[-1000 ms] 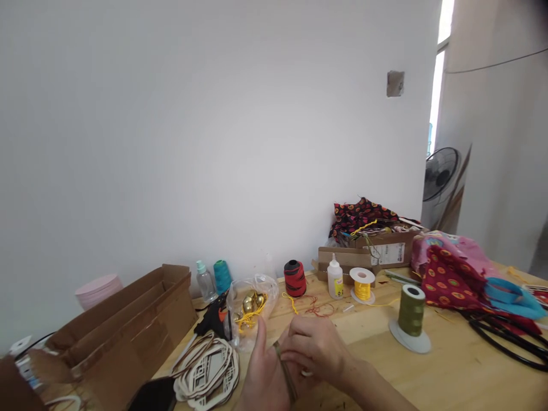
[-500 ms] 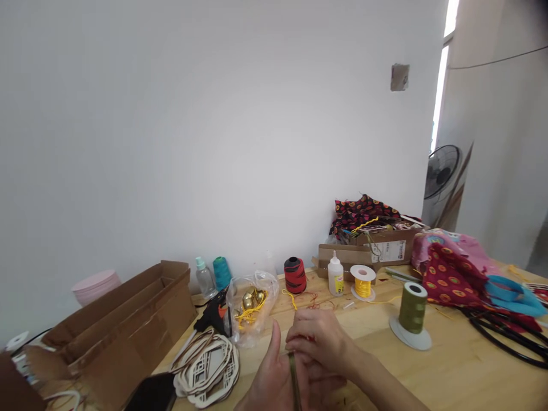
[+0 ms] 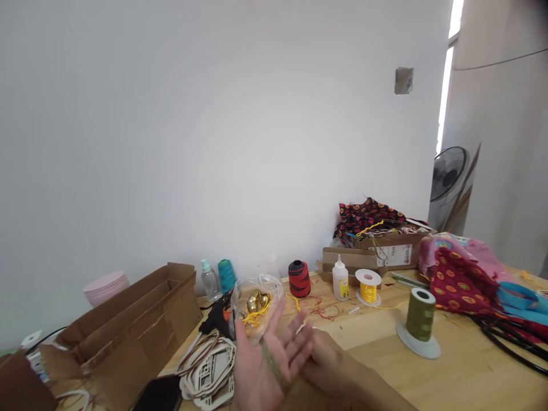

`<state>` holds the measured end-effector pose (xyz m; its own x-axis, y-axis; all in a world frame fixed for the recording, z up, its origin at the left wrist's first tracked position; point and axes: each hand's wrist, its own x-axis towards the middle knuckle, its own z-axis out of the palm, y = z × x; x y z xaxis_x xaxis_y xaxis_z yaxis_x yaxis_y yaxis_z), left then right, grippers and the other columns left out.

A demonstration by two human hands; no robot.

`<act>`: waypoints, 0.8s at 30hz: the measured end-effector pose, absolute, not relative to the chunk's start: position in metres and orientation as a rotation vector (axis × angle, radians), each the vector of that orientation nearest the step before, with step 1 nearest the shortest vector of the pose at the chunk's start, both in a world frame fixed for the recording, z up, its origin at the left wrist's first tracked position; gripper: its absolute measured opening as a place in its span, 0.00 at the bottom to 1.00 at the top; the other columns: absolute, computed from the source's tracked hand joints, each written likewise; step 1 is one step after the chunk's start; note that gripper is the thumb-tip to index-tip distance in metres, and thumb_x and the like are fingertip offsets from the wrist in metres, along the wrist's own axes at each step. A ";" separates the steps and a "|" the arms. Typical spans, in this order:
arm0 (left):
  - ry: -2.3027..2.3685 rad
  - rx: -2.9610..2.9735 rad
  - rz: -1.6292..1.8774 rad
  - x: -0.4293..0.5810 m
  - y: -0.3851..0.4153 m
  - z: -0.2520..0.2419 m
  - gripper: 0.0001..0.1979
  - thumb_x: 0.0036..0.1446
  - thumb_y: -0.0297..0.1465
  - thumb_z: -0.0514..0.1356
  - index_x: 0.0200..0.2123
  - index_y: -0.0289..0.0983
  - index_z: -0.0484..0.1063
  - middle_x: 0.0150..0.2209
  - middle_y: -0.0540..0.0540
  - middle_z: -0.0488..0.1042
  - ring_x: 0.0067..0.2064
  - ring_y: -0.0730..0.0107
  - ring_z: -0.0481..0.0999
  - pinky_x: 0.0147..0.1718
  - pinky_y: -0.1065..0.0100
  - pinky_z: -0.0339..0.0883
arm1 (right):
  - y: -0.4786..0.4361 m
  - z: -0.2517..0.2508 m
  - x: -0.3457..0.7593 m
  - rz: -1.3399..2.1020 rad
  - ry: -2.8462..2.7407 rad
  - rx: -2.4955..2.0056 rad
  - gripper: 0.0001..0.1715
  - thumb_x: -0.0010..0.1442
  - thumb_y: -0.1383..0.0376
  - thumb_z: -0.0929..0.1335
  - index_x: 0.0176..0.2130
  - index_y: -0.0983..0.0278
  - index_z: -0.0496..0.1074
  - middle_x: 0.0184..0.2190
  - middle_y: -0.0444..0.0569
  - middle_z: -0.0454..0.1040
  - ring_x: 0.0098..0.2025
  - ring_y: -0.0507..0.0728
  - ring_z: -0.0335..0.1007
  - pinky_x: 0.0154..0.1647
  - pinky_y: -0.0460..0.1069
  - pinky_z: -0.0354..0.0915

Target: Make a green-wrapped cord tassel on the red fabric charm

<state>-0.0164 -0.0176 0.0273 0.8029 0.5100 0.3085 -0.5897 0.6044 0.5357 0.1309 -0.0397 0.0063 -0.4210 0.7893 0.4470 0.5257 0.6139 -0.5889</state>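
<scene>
My left hand (image 3: 262, 365) is low in the middle, palm up with its fingers spread. A band of olive thread (image 3: 274, 365) is wound round its palm. My right hand (image 3: 329, 359) lies just behind it on the wooden table (image 3: 462, 377). Its fingers curl in under the left fingertips, and what they pinch is hidden. An olive thread spool (image 3: 420, 315) stands upright to the right of both hands. Just beyond the left fingertips lies a clear bag of gold bells (image 3: 256, 302).
An open cardboard box (image 3: 124, 337), wooden cut-out frames (image 3: 209, 368) and a black glue gun (image 3: 219, 314) lie to the left. A red spool (image 3: 298, 278), a glue bottle (image 3: 341, 279), a yellow spool (image 3: 368, 287) and a teal spool (image 3: 226, 275) stand near the wall. Patterned fabric (image 3: 462, 279) and black cords (image 3: 514, 348) lie on the right.
My left hand has opened out, palm up, with its fingers spread. My right hand has dropped from on top of the left hand to behind and under its fingertips. The view has shifted slightly.
</scene>
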 end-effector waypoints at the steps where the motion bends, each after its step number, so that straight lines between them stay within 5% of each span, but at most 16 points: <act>1: -0.164 0.655 0.698 -0.018 -0.013 0.026 0.44 0.40 0.61 0.34 0.56 0.42 0.52 0.58 0.40 0.55 0.59 0.55 0.50 0.55 0.53 0.32 | -0.040 0.007 0.130 0.408 -2.184 -1.008 0.11 0.54 0.67 0.62 0.27 0.66 0.73 0.24 0.45 0.73 0.25 0.50 0.64 0.25 0.43 0.56; 5: -0.210 0.605 0.848 -0.024 0.001 0.020 0.41 0.43 0.59 0.36 0.53 0.40 0.58 0.59 0.39 0.52 0.60 0.60 0.45 0.56 0.59 0.29 | -0.044 0.015 0.130 0.186 -2.383 -0.938 0.08 0.55 0.68 0.63 0.29 0.63 0.71 0.26 0.42 0.73 0.27 0.48 0.65 0.24 0.42 0.53; 13: -0.021 0.510 0.784 -0.018 0.003 0.014 0.38 0.43 0.59 0.41 0.48 0.40 0.65 0.54 0.35 0.60 0.56 0.54 0.57 0.53 0.56 0.42 | -0.047 0.025 0.133 0.061 -2.280 -0.914 0.08 0.56 0.65 0.63 0.29 0.63 0.70 0.28 0.42 0.72 0.29 0.48 0.66 0.27 0.42 0.55; 18: 0.103 0.493 0.632 -0.003 -0.020 0.022 0.33 0.52 0.51 0.39 0.51 0.36 0.60 0.43 0.36 0.72 0.37 0.61 0.73 0.38 0.60 0.58 | -0.044 0.024 0.139 -0.073 -2.183 -0.920 0.18 0.59 0.58 0.60 0.27 0.63 0.72 0.23 0.44 0.69 0.25 0.48 0.62 0.23 0.43 0.52; 24: 0.229 0.473 0.404 0.007 -0.038 0.022 0.38 0.47 0.56 0.39 0.47 0.32 0.65 0.39 0.36 0.73 0.41 0.55 0.70 0.41 0.57 0.55 | -0.044 0.031 0.146 -0.106 -2.137 -0.947 0.19 0.60 0.57 0.59 0.28 0.62 0.72 0.21 0.43 0.67 0.23 0.48 0.61 0.22 0.43 0.50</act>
<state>0.0071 -0.0379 0.0224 0.8963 0.4269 -0.1201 -0.3226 0.8134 0.4840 0.1458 -0.0444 0.0308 -0.4179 0.5943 0.6872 0.6592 0.7188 -0.2208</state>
